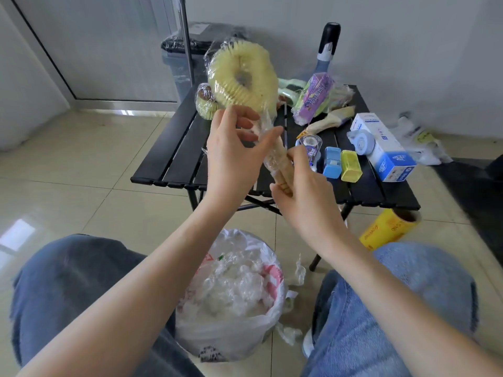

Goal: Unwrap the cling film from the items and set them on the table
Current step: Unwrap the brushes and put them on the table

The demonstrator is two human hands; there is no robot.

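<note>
A black slatted folding desk (174, 148) stands on a pale tiled floor (81, 164), seen from above by a seated person in blue jeans (68, 289). Between the knees, on the floor, sits a white plastic bag (231, 330) filled with crumpled clear cling film (234, 289). Behind the desk stands a grey bin with a black liner (177, 58).

Held up over the near edge of the desk is a round brush with a ring of pale yellow bristles and a wooden handle (242, 74), the handle wound in clear film. The left hand (234, 156) has its thumb and fingers curled near the film-covered neck just under the bristle ring; whether they pinch the film cannot be told. The right hand (302, 191) grips the lower end of the handle, fingers wrapped round it.

On the desk to the right lie a white and blue carton (386, 151), a purple packet wrapped in film (315, 96), a yellow plastic box (351, 165) just beside a blue plastic box (332, 161), and a small tape dispenser (310, 146). A second, smaller wrapped brush (205, 103) lies at the far left of the desk. On the floor by the right knee lies a yellow roll of cling film (386, 229).
</note>
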